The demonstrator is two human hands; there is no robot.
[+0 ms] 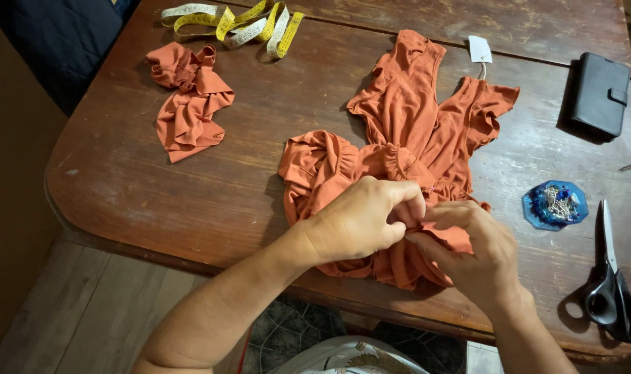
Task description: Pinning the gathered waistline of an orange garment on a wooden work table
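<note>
The left hand [360,220] and right hand [478,246] have their fingers closed together on the gathered near edge of a rust-orange dress [405,138], which lies crumpled on the worn wooden surface [121,180], its ruffled sleeves and white tag [480,49] farther away.

two bare forearms, no sleeves, left hand [360,220], right hand [471,246], no rings or watch
</note>
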